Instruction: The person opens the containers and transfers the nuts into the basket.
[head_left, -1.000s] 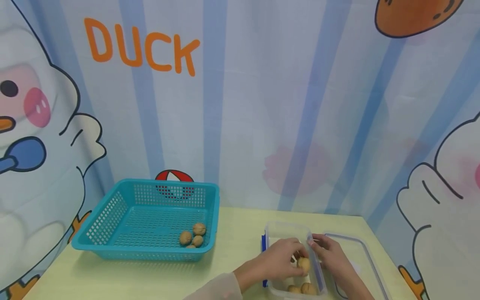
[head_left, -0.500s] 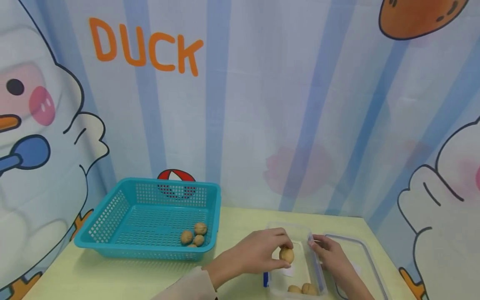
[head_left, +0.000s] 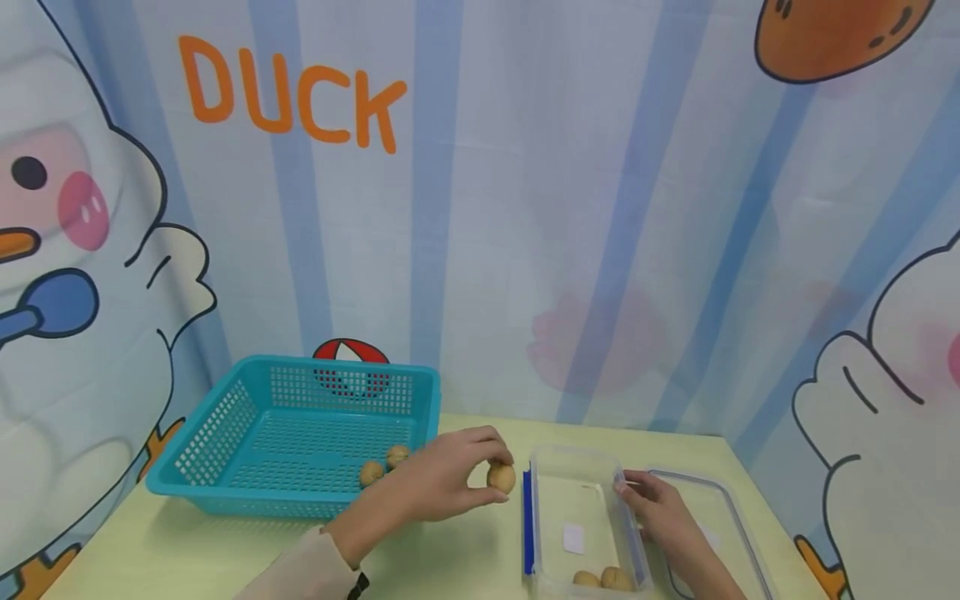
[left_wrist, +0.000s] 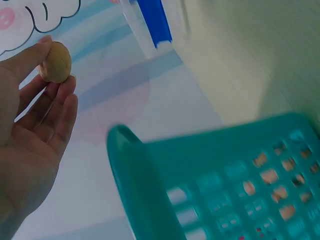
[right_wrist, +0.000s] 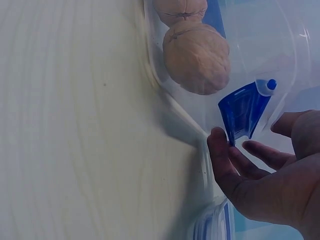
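Note:
Between thumb and fingertips my left hand (head_left: 438,477) pinches a walnut (head_left: 501,477), held above the table between basket and container. In the left wrist view the same walnut (left_wrist: 56,62) shows at the fingertips, the other fingers spread below it. My right hand (head_left: 667,517) holds the right wall of a clear plastic container (head_left: 577,451), thumb at the rim and fingers outside. Close up in the right wrist view, its fingers touch near a blue latch (right_wrist: 245,112). Two walnuts (right_wrist: 197,57) lie at the container's near end.
A turquoise perforated basket (head_left: 187,471) stands on the left with walnuts (head_left: 371,473) in its right corner, partly hidden by the left arm. The container's clear lid (head_left: 738,533) lies right of it, under the right forearm. A printed curtain (head_left: 495,250) hangs behind the table.
My left hand has lifted the walnut out of the container and carried it left, past the blue-latched side towards the basket. My right hand stays at the container's right wall.

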